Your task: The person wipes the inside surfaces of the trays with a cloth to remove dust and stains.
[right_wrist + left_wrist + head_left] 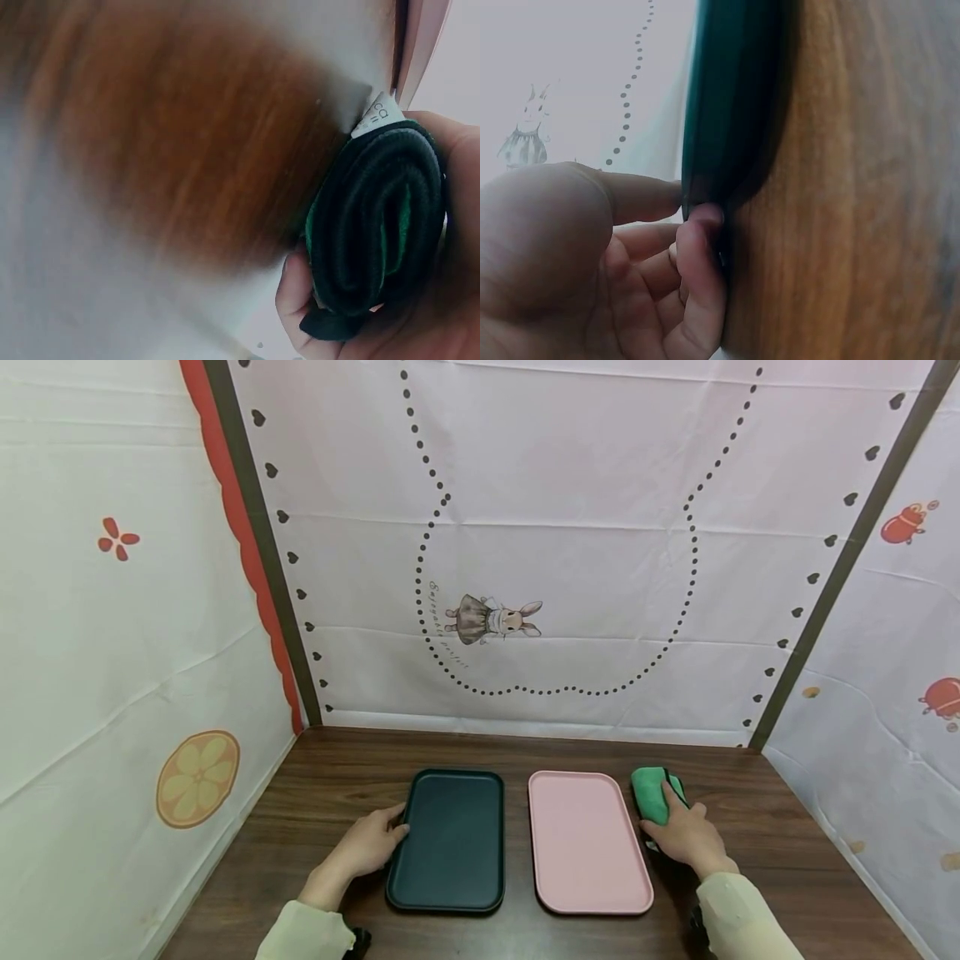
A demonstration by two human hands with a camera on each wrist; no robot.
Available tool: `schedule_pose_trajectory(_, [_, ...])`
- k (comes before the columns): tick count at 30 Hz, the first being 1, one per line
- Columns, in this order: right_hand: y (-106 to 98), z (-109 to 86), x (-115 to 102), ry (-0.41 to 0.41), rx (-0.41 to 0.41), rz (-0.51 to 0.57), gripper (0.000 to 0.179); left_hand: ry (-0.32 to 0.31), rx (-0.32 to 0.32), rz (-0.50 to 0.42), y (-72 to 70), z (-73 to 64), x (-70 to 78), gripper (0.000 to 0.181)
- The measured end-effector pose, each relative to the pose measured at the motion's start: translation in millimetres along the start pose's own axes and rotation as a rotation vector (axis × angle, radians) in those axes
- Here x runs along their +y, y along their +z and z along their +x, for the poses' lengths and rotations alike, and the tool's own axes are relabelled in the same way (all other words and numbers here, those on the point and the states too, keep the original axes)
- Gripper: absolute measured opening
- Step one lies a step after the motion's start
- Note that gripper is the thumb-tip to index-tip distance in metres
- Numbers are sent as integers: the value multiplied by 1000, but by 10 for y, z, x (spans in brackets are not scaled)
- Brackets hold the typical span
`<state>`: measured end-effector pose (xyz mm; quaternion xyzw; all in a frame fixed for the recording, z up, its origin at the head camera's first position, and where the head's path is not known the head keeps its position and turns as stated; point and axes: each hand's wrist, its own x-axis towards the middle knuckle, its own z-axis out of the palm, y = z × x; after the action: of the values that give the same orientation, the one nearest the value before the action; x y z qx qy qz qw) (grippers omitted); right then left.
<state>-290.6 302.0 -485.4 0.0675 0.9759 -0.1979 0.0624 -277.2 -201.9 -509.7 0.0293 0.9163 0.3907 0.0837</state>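
On the left, a dark green tray (447, 842) lies on the table. My left hand (371, 841) is at its left edge; the left wrist view shows the thumb (641, 198) against the tray's rim (735, 97) and fingertips tucked at its underside. A pink tray (588, 843) lies just right of the green one, untouched. To its right, my right hand (686, 835) grips a rolled green cloth (651, 795) with black edging. From the right wrist, the end of the rolled cloth (375, 225) shows dark spiral layers and a white printed tag (379, 114).
Both trays and the roll lie on a dark wood-grain table (337, 768). White printed cloth walls stand at the back (570, 577), left (97, 652) and right (885, 635). A narrow gap separates the two trays.
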Motion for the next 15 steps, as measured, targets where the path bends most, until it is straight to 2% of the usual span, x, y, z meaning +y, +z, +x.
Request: schedule_pose_trajectory(15, [-2,14,67,-15,42,13,80,3,10,0,4,-4,-12,52])
